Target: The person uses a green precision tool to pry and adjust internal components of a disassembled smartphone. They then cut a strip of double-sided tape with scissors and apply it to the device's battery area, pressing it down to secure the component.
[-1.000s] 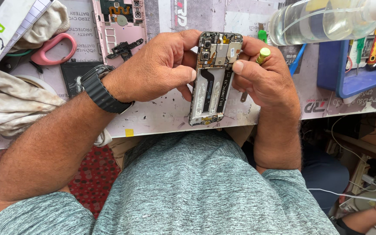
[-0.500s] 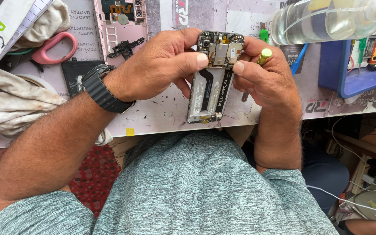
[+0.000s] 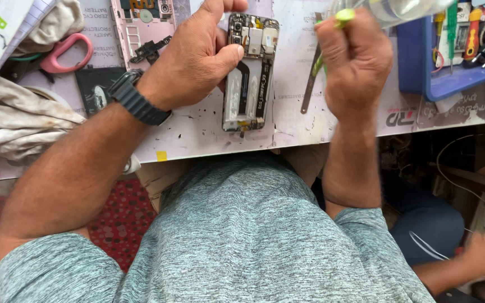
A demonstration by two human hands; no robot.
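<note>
Opened smartphone with its back cover removed, black and silver, circuit board and ribbon cable exposed [image 3: 250, 73]: stands upright over the white printed work mat [image 3: 209, 140] on the tabletop, held along its left edge. Left hand [image 3: 195, 59]: grip clamped on the phone, thumb pressed against its left side near the middle, fingers wrapped behind the upper part; black wristwatch with a ribbed strap [image 3: 136, 100] on the wrist. Right hand [image 3: 355, 62]: fisted, grip closed on a small tool with a yellow-green handle [image 3: 342, 17], whose tip end is hidden by the fist; the hand sits to the right of the phone, apart from it. Slim grey metal tweezers [image 3: 311, 78]: lying on the mat between phone and right hand. Pink phone back cover [image 3: 141, 28]: flat on the mat, upper left of the phone, just behind the left hand. Pink-handled scissors [image 3: 65, 53]: far left, beside a crumpled off-white cloth [image 3: 23, 120]. Blue plastic tray of assorted tools [image 3: 450, 50]: right edge of the tabletop. Clear plastic bottle [image 3: 405, 8]: top edge, just above the right hand.
</note>
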